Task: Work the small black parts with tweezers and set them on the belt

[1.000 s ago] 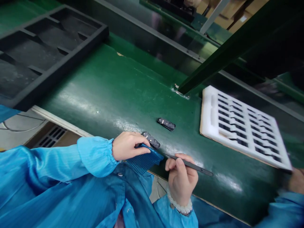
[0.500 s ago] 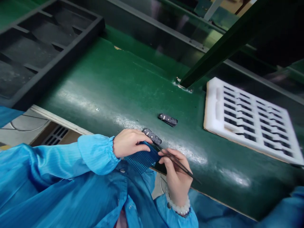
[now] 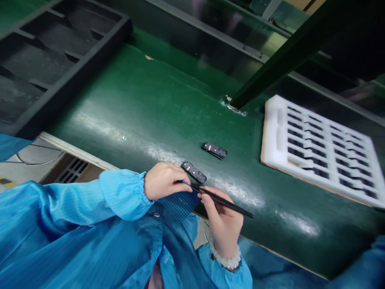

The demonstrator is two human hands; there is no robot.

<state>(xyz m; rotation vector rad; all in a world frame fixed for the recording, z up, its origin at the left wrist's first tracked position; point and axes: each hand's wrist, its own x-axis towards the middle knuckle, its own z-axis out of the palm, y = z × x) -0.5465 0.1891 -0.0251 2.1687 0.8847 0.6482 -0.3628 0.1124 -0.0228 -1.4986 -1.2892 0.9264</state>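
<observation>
My left hand is closed on a blue perforated sheet at the near edge of the green belt. My right hand pinches black tweezers, whose tips point left toward the blue sheet, close to my left fingertips. A small black rectangular part lies on the belt just above my hands. A second black part lies a little farther up the belt.
A white foam tray with many slots lies on the belt at the right. A large black compartment tray sits at the upper left. A dark green bar slants over the belt. Another person's blue sleeve shows at the lower right.
My right hand has swung the tweezers so that their tips point at the blue sheet. The white foam tray has shifted right in the view, and the other person's hand has left it.
</observation>
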